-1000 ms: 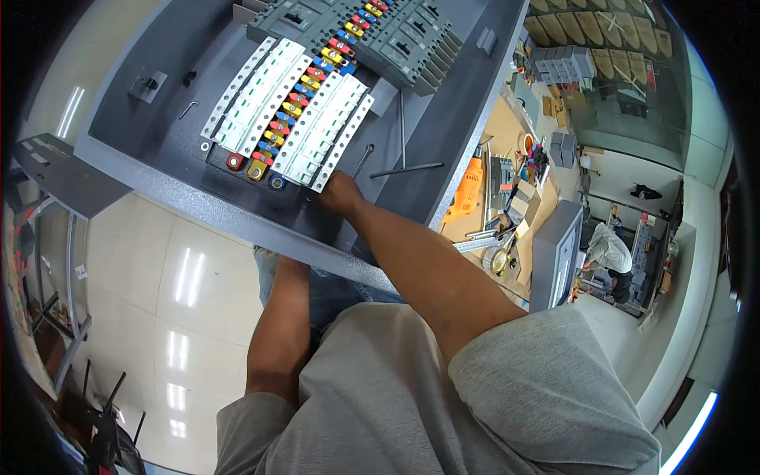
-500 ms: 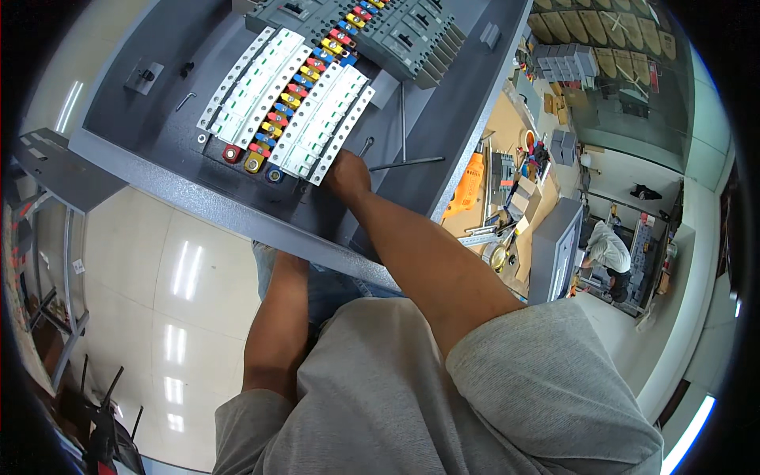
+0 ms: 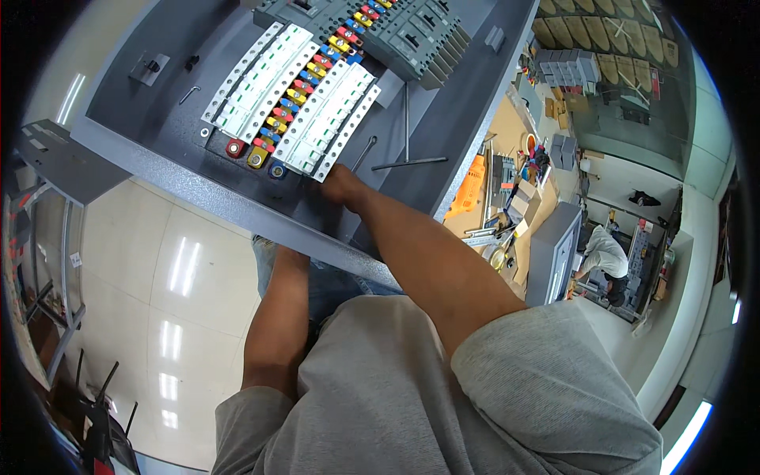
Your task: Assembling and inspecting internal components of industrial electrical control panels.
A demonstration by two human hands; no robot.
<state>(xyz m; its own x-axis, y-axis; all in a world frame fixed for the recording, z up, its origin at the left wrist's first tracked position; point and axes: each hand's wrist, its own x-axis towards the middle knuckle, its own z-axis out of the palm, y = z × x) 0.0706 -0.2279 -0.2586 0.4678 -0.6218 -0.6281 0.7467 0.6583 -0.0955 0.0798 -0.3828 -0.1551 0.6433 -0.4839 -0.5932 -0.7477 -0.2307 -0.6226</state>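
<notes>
My right hand (image 3: 342, 188) is inside a grey metal cabinet (image 3: 198, 207), at the lower right corner of a row of white circuit breakers (image 3: 323, 123). Its fingers are hidden beneath that row, so what they touch does not show. A second white breaker row (image 3: 265, 79) lies to the left, with red, yellow and blue busbar connectors (image 3: 296, 96) running between the two. Beside my right wrist is a thin metal tool with a ringed end (image 3: 365, 152). My left forearm (image 3: 277, 324) goes under the cabinet's near edge, which hides my left hand.
Larger grey breakers (image 3: 412, 39) sit farther up in the cabinet. Thin rods (image 3: 410, 164) lie to the right, and a small hook-shaped piece (image 3: 189, 94) to the left. A cluttered workbench (image 3: 499, 127) stands at right; another person (image 3: 606, 253) bends over beyond it.
My right hand has shifted slightly left and down, farther under the breaker row's corner. More of the ringed tool shows now. The view has moved a little.
</notes>
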